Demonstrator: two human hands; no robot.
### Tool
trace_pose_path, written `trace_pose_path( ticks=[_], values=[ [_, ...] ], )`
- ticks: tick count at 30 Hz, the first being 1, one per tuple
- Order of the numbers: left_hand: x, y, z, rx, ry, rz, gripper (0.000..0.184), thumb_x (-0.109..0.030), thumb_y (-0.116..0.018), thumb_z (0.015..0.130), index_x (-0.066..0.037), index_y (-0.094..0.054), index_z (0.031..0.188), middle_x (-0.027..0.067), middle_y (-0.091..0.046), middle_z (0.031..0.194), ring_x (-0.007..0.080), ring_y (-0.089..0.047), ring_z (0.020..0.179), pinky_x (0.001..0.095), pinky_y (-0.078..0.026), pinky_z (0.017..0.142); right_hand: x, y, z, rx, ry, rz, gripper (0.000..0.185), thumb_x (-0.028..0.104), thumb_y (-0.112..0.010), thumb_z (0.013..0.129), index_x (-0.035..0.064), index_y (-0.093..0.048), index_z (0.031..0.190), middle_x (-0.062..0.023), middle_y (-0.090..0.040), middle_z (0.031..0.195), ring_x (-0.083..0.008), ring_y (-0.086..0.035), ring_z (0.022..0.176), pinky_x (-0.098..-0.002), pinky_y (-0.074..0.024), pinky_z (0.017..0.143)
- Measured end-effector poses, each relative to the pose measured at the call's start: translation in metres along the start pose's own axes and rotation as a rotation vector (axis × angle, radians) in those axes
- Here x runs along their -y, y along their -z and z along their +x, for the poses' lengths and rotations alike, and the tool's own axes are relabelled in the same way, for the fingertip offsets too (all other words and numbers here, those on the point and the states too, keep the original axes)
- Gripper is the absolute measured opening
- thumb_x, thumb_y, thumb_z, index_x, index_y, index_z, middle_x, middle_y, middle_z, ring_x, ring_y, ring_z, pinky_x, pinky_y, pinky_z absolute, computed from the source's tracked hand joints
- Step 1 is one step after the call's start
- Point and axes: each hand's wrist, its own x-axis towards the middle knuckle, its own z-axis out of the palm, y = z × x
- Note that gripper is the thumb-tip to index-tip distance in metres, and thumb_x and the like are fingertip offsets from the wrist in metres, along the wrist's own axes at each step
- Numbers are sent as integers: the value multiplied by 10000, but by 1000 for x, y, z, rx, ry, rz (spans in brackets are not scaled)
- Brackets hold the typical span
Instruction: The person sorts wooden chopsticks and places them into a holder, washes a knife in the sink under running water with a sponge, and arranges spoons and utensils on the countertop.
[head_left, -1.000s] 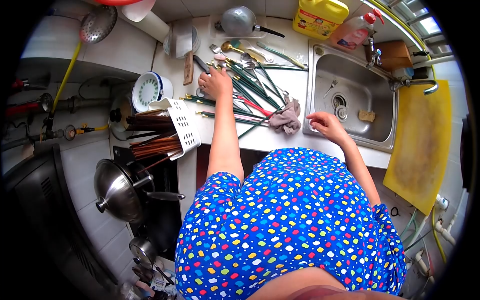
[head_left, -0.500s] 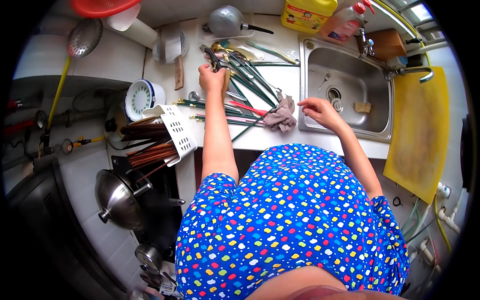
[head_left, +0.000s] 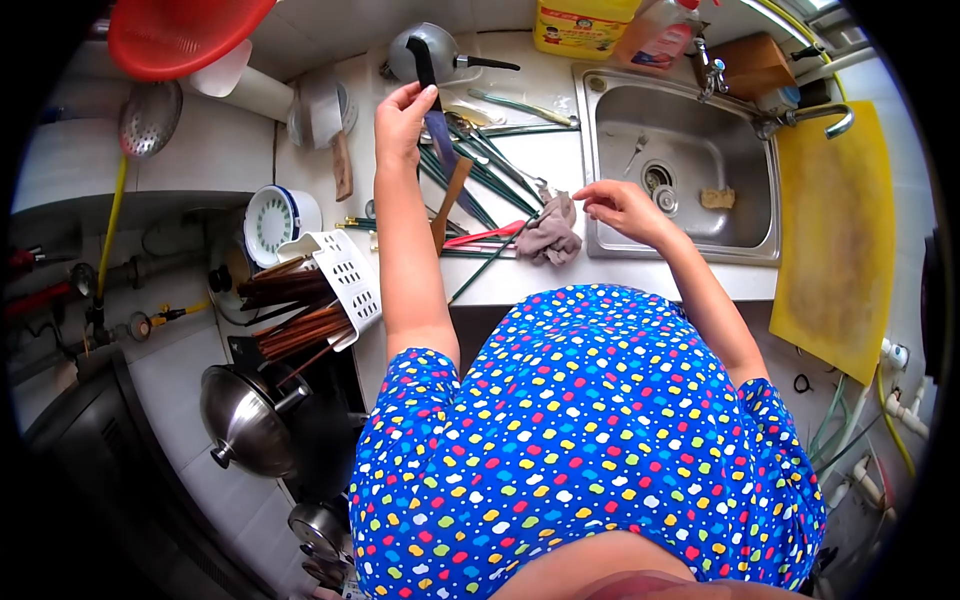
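My left hand pinches a knife with a black handle near where handle meets blade. The handle points away from me, and the blade slants down over a pile of green-handled utensils. Beside my left forearm a flat wooden piece stands tilted; its kind is unclear. My right hand hovers near the sink's left rim with fingers stretched toward a crumpled grey cloth, holding nothing. A red utensil lies left of the cloth.
On the right is a steel sink with a fork and a sponge inside. A cleaver, a lidded pan and bottles stand behind. A white basket of brown chopsticks and a bowl are at left.
My left hand has lifted the knife up and away from the pile, its blade now showing. My right hand has shifted slightly left toward the cloth. The view has tilted a little.
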Motion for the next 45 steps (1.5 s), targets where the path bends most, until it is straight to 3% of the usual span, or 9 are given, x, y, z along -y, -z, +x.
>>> trace_pose_path(
  ticks=[6, 12, 15, 19, 26, 29, 31, 35, 45],
  values=[
    [-38, -29, -9, 77, -241, 171, 296, -129, -762, 790, -9, -682, 1049, 31, -675, 910, 132, -613, 845, 258, -479, 798, 12, 11, -1, -60, -23, 233, 230, 93, -581, 904, 19, -645, 1112, -43, -668, 886, -108, -623, 811, -262, -504, 788],
    [-55, -104, -74, 484, -531, 267, 226, -125, -671, 880, -1, -615, 1060, 47, -647, 896, 130, -618, 852, 259, -474, 787, 28, 33, -28, -227, 124, 500, 326, 246, -582, 951, 12, -607, 1178, -44, -653, 899, -89, -614, 807, -250, -507, 767],
    [-43, -151, -104, 604, -415, 78, 340, -266, -551, 969, -10, -462, 1174, 65, -620, 943, 136, -615, 886, 262, -463, 832, 21, 46, -44, -371, 145, 493, 299, 242, -565, 961, 8, -632, 1135, -31, -646, 875, -92, -608, 784, -247, -508, 753],
    [-22, -204, -113, 737, -314, -128, 298, -127, -476, 995, -23, -424, 1269, 100, -624, 1096, 125, -613, 871, 243, -468, 798, -17, 60, -57, -517, 101, 543, 273, 228, -565, 963, 20, -639, 1123, -34, -649, 854, -82, -614, 758, -222, -512, 719],
    [11, -252, -97, 856, 265, -120, 334, -337, -414, 1021, -48, -562, 1098, -38, -508, 668, 28, -420, 508, 195, -345, 458, -80, 122, -67, -1097, 34, 537, 243, 144, -563, 944, 31, -622, 1151, -27, -648, 920, -64, -605, 711, -204, -502, 685],
    [22, -260, -88, 806, 567, 6, 409, -408, -362, 1022, -58, -572, 1055, -40, -500, 642, 39, -421, 498, 212, -351, 458, -107, 156, -54, -1223, 22, 437, 298, 153, -609, 906, 31, -607, 1177, -45, -642, 976, -85, -615, 714, -231, -509, 687],
    [41, -266, -84, 818, 655, 14, 415, -410, -351, 1023, -61, -573, 1058, -38, -504, 647, 47, -421, 493, 223, -361, 462, -121, 171, -43, -1371, -75, -210, 392, 170, -648, 851, 38, -585, 1215, -91, -628, 1044, -182, -632, 800, -301, -515, 769],
    [59, -276, -94, 820, 831, -79, 375, -352, -341, 1031, -58, -562, 1100, -9, -542, 713, 74, -446, 523, 253, -402, 494, -117, 196, -39, -1438, -18, -548, 403, 176, -635, 824, 83, -596, 1213, -160, -593, 1178, -325, -556, 1096, -402, -441, 956],
    [114, -311, -121, 700, 1158, -403, 308, -304, -352, 1030, -44, -509, 1083, 74, -597, 821, 137, -509, 595, 307, -453, 509, -88, 134, -78, -1026, -24, -640, 441, 50, -557, 843, 58, -518, 1283, -138, -479, 1358, -325, -455, 1250, -380, -373, 1048]
  ],
)
